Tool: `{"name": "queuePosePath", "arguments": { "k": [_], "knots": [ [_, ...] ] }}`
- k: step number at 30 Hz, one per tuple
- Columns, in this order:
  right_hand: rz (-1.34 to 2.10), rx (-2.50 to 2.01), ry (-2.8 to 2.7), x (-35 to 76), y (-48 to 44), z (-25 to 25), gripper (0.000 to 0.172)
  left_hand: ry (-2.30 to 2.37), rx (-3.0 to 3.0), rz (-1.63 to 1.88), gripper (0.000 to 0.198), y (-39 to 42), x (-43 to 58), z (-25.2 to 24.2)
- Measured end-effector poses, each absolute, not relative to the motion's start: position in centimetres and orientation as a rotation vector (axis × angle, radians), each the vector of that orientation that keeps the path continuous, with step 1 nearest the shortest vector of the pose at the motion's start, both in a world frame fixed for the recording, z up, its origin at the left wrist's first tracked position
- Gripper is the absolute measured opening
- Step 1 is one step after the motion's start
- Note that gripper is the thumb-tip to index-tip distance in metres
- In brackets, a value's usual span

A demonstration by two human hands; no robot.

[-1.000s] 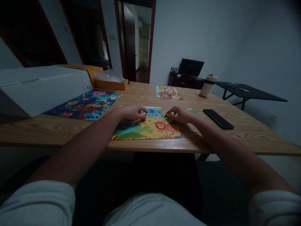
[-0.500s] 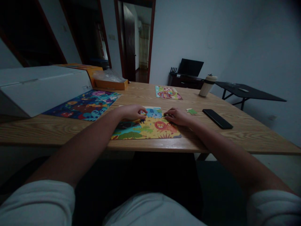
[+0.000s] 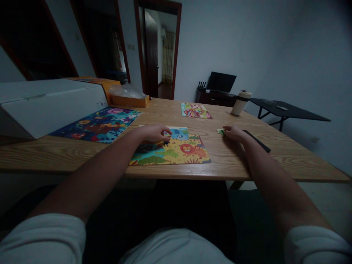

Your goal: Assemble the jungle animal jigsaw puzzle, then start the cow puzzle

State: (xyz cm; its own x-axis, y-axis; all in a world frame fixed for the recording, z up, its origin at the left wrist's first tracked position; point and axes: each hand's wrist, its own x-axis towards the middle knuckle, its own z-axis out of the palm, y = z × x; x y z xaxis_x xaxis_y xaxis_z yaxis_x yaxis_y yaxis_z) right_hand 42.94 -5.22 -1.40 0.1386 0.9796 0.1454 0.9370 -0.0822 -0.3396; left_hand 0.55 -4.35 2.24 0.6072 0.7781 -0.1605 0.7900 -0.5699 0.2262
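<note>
An animal jigsaw puzzle [image 3: 176, 150] with a lion, a green crocodile and a blue elephant lies in front of me near the table edge. My left hand [image 3: 155, 133] rests over its upper left part, index finger and thumb apart, with no piece visible between them. Off to the right of the puzzle, my right hand [image 3: 233, 132] has its fingertips closed on a loose green and white puzzle piece [image 3: 220, 131]. The hand hides part of that piece.
A dark blue finished puzzle [image 3: 101, 123] lies left, beside a white box [image 3: 52, 104] and an orange box lid [image 3: 130, 101] with plastic. Farther back is another puzzle [image 3: 195, 110]. A black phone [image 3: 258, 141] and a cream bottle [image 3: 241, 102] stand to the right.
My right hand has left the upper right of the animal puzzle and moved right to the loose piece. That corner now shows a tree. My left hand has stayed in place.
</note>
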Motion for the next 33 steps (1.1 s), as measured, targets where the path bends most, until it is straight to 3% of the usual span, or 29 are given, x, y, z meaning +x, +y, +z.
{"name": "queuePosePath", "arguments": {
  "k": [3, 10, 15, 19, 25, 33],
  "knots": [
    [0.231, -2.141, -1.916, 42.3, -5.4, -2.0, 0.040, 1.283, 2.555, -0.072, 0.060, -4.3, 0.5, 2.2],
    [0.073, -2.228, -1.972, 40.9, -3.7, -2.1, 0.054, 1.274, 2.556, -0.047, 0.058, -4.5, 0.5, 2.3],
    [0.310, -2.144, -1.873, 36.7, -2.1, -0.5, 0.039, 1.266, 2.557, -0.049, 0.059, -4.5, 0.5, 2.2],
    [0.441, -2.018, -1.903, 30.8, -1.0, 0.2, 0.039, 1.269, 2.560, -0.041, 0.059, -4.4, 0.5, 2.2],
    [0.175, -1.945, -2.132, 27.4, -0.6, -1.1, 0.039, 1.258, 2.552, -0.066, 0.059, -4.5, 0.5, 2.3],
    [0.088, -1.855, -2.190, 28.7, -0.8, -2.3, 0.035, 1.276, 2.559, -0.091, 0.063, -4.3, 0.5, 2.1]
  ]
}}
